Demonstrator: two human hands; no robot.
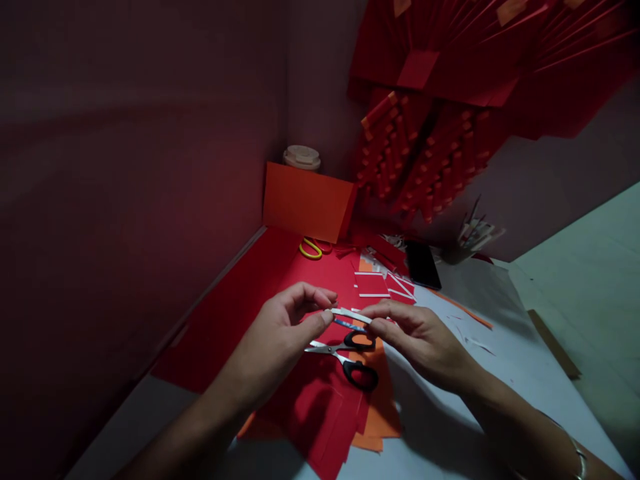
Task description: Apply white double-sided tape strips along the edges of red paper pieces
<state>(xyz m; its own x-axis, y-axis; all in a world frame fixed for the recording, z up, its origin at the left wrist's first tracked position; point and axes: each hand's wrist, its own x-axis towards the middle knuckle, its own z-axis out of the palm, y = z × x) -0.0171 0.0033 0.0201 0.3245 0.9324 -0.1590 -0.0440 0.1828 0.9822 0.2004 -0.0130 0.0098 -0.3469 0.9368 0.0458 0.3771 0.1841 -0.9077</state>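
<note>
Between my two hands a thin white strip [353,315] is stretched nearly level. My left hand [293,320] pinches its left end between thumb and fingers. At the other end, my right hand [417,333] grips the strip the same way. A slim piece with blue marks [350,325] shows just below it; I cannot tell whether it is held too. Scissors with black handles [360,375] lie under my hands, blades pointing left, on red paper [320,413] and orange paper [383,400].
Behind stand a folded orange card [307,202] and a lidded cup [301,157]. Yellow-handled scissors [311,249], red pieces with white strips [373,285], a phone [423,265] and a pen holder [463,247] are on the table. Red paper decorations [425,153] hang on the wall.
</note>
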